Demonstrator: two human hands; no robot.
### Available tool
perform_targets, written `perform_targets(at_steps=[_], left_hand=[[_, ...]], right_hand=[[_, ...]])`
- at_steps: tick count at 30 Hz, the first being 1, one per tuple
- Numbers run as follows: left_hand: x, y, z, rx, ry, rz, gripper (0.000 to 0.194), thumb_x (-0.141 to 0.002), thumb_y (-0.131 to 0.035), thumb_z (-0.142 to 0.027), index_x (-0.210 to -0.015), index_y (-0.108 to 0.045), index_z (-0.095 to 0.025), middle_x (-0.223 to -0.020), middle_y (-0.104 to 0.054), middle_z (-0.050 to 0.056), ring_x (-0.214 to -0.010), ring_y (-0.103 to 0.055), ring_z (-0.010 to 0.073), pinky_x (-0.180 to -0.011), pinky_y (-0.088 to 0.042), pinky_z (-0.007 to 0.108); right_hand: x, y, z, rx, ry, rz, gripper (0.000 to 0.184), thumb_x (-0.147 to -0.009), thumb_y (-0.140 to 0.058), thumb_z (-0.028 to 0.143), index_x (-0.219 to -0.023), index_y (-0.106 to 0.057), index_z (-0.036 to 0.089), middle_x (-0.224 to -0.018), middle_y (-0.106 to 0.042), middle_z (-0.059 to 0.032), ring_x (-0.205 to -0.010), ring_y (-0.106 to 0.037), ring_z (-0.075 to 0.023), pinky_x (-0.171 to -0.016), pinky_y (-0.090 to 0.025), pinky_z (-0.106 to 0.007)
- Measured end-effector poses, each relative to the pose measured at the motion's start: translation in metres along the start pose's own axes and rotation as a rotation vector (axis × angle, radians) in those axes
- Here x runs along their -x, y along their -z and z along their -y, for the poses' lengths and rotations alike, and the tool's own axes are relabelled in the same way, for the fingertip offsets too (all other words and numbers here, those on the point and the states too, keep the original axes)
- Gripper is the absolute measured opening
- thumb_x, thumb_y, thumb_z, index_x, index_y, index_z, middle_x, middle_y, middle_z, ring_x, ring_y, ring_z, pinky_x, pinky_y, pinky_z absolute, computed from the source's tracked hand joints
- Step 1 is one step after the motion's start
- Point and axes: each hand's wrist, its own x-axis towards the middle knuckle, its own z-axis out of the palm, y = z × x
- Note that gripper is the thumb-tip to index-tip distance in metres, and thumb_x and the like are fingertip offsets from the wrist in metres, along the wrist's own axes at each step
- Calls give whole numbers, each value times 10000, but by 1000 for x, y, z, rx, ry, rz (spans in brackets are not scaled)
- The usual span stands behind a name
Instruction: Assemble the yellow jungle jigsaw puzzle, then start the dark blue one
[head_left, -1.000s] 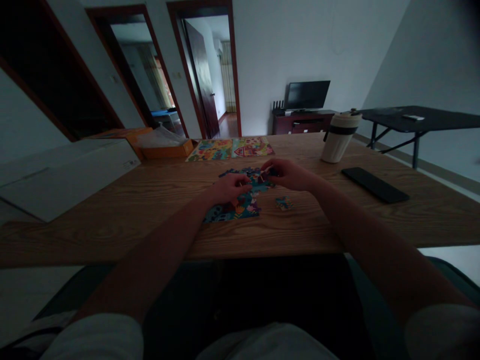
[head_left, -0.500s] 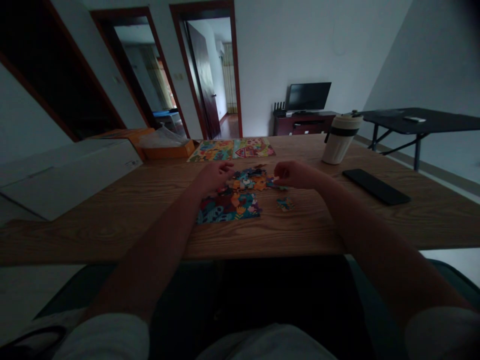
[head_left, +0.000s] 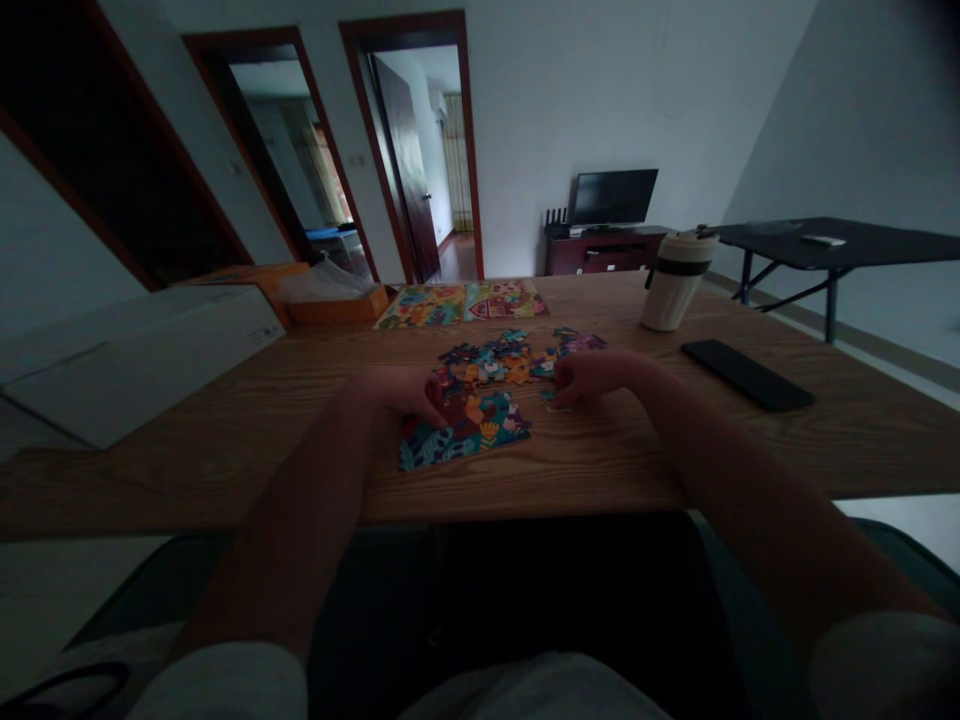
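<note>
A joined section of jigsaw puzzle (head_left: 487, 425), teal with orange and yellow shapes, lies flat near the table's front edge. My left hand (head_left: 405, 392) is at its upper left corner, thumb and curled fingers closed on that edge. To the right of the section, my right hand (head_left: 596, 376) pinches a small puzzle piece (head_left: 550, 398) low over the wood; the fingers partly hide it. Loose puzzle pieces (head_left: 495, 360) are heaped just behind the joined section. More pieces (head_left: 585, 342), some purple, lie behind my right hand.
Behind the pieces lies a colourful picture sheet (head_left: 465, 303). An orange box (head_left: 337, 308) with clear plastic and a white box (head_left: 142, 355) stand on the left. To the right are a cream tumbler (head_left: 671, 295) and a black phone-like slab (head_left: 746, 374).
My left hand has come down and nearer onto the joined section, which has shifted slightly right and nearer. My right hand has moved from the loose pieces to the separate piece in front.
</note>
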Motion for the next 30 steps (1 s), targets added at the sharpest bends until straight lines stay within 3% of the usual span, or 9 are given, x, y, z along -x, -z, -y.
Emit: perform_targets(at_steps=[4, 9, 13, 19, 26, 30], left_hand=[[2, -7, -18, -5, -95, 16, 455, -549, -871, -511, -879, -729, -232, -844, -746, 9, -781, -663, 208, -606, -421, 243], [-5, -18, -35, 57, -207, -31, 375, -601, -863, -473, -854, -720, -236, -856, -743, 5, -783, -664, 195, -640, -428, 247], [-11, -24, -40, 91, -232, -73, 344, -691, -812, -483, -911, -715, -238, -891, -748, 19, -789, -667, 195, -646, -421, 257], [-11, -26, -42, 41, -173, -114, 379, -699, -783, -566, -826, -680, -225, -797, -724, 22, -711, -637, 192, -595, -381, 268], [-8, -28, -48, 21, -214, -237, 358, -704, -793, -511, -901, -692, -230, -889, -735, 30, -769, -646, 198, -628, -395, 269], [-8, -29, -53, 56, -276, -196, 376, -725, -785, -527, -951, -721, -233, -976, -747, 45, -859, -664, 219, -693, -429, 277]], right_hand=[[-10, -4, -3, 92, -4, -143, 403, -808, -695, 591, -720, -617, 205, -745, -672, -52, -657, -582, -191, -563, -361, -311], [-12, -7, 1, 57, 43, -228, 361, -820, -692, 562, -861, -677, 204, -847, -714, -73, -738, -630, -214, -608, -409, -318], [2, -6, 20, -23, 165, -150, 461, -752, -743, 613, -1006, -715, 229, -965, -733, -70, -813, -664, -229, -685, -467, -325], [22, -11, 52, 35, 176, -92, 683, -534, -876, 634, -1089, -745, 260, -1076, -727, -91, -939, -685, -303, -756, -495, -361], [22, -18, 62, 138, 236, -42, 522, -604, -832, 662, -932, -759, 262, -890, -731, -66, -833, -684, -284, -710, -476, -364], [19, -16, 58, 114, 215, -48, 517, -618, -837, 619, -974, -736, 258, -934, -734, -67, -843, -682, -277, -696, -468, -353]])
